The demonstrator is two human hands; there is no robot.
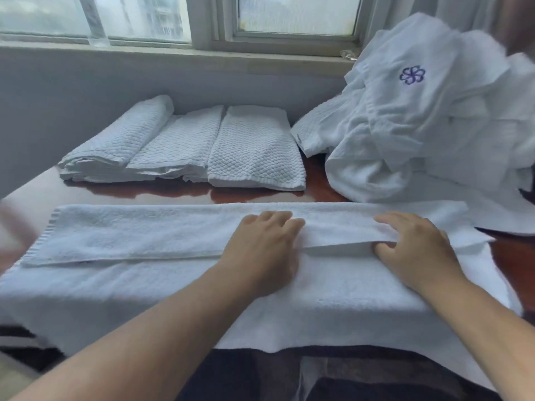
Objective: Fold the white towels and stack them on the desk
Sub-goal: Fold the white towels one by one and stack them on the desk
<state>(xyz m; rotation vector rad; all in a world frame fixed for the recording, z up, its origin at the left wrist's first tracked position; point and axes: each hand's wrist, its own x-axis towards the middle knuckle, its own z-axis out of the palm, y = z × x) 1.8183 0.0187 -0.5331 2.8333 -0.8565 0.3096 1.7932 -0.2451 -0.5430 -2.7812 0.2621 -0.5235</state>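
The towel point(144, 287) lies flat on the desk point(321, 191), its long side running left to right. Its far side is folded in as a flap point(130, 233). The left hand point(260, 250) and right hand point(417, 253) sit right of the middle, fingers curled on the flap's near edge. The flap's left end is far from both.

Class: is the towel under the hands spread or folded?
Partly folded: the towel has its far strip doubled onto itself, edge showing midway.
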